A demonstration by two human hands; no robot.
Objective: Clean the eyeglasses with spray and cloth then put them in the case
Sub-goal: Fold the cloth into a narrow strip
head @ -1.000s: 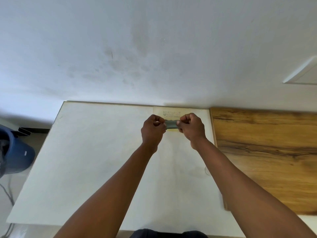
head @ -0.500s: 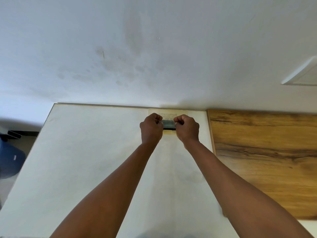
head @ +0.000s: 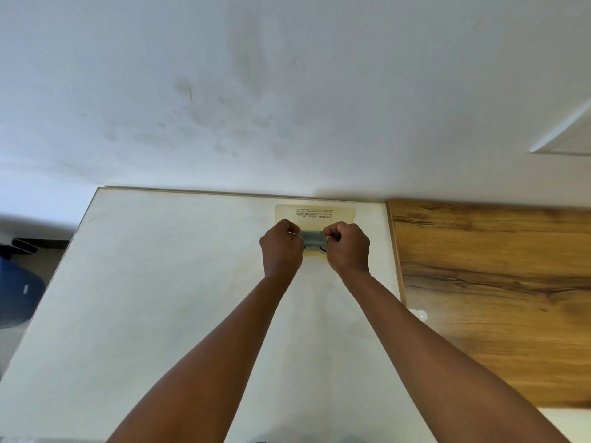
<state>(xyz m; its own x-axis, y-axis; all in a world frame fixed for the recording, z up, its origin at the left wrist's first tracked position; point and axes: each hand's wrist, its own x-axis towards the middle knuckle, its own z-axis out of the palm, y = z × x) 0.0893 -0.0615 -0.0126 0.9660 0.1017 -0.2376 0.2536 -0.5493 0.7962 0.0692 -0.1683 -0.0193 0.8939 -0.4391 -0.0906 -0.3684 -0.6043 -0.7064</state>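
Both hands are raised over the far part of the white table [head: 160, 298], fists facing each other. My left hand [head: 281, 251] and my right hand [head: 348, 249] each pinch an end of a small grey cloth [head: 312, 238] stretched between them. Two thin dark curved bits, probably parts of the eyeglasses [head: 322, 249], show just under the cloth; the rest is hidden by the cloth and fingers. No case or spray bottle can be made out.
A yellowish printed label [head: 315, 212] lies on the table just beyond the hands. A wood-grain surface [head: 495, 298] adjoins on the right. A small translucent object [head: 419, 314] peeks out beside my right forearm. A blue bin [head: 16, 295] stands at far left. A white wall rises behind.
The hands have moved a little closer together on the cloth, with the fists turned more upright. The view has shifted slightly, so the blue bin sits nearer the left edge.
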